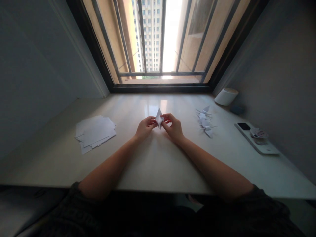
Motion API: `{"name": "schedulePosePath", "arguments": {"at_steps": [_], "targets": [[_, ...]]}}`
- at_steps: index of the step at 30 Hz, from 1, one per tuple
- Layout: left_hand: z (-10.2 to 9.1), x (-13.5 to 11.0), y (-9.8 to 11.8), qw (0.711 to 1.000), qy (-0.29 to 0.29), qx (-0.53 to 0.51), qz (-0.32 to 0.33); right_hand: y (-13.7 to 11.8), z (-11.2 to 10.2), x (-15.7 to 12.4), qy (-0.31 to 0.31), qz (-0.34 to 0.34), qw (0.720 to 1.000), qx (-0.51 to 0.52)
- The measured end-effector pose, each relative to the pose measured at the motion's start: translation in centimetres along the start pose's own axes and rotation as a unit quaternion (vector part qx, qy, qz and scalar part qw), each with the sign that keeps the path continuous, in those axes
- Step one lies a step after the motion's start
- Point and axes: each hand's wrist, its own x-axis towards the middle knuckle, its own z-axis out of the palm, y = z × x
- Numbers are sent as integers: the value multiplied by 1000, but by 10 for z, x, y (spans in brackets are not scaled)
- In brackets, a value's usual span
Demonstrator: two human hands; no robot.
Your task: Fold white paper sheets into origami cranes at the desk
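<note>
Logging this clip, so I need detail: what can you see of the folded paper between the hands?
The folded paper piece is white, a narrow diamond with points up and down, creased into layered flaps. It stands roughly upright, pinched between the left hand and right hand.

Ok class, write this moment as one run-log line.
left hand and right hand | pinching folded white paper | nearby: loose paper sheets, paper cranes

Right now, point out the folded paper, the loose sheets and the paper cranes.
Folded paper (159, 118), head view, middle of its pointed shape.
Loose sheets (95, 132), head view, top sheet of the pile.
Paper cranes (202, 116), head view, body of one crane in the row.
</note>
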Motion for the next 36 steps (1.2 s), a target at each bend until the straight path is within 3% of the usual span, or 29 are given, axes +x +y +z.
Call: {"name": "schedulePosePath", "arguments": {"at_steps": [6, 11, 17, 22, 29, 36], "targets": [[0, -5, 6, 990, 15, 140, 25, 2, -1, 0, 21, 14, 1000, -14], [-1, -9, 14, 959, 89, 224, 149, 2, -1, 0, 32, 33, 998, -33], [-4, -11, 20, 915, 94, 284, 270, -1, -1, -1, 13, 32, 999, -34], [-3, -12, 17, 910, 123, 273, 286, 2, -1, -1, -1, 17, 999, -31], [-2, -11, 16, 921, 136, 238, 277, 2, 1, -1, -24, 50, 998, 5], [-1, -12, 19, 913, 141, 237, 299, 4, 1, 1, -14, 62, 998, 26]]}}
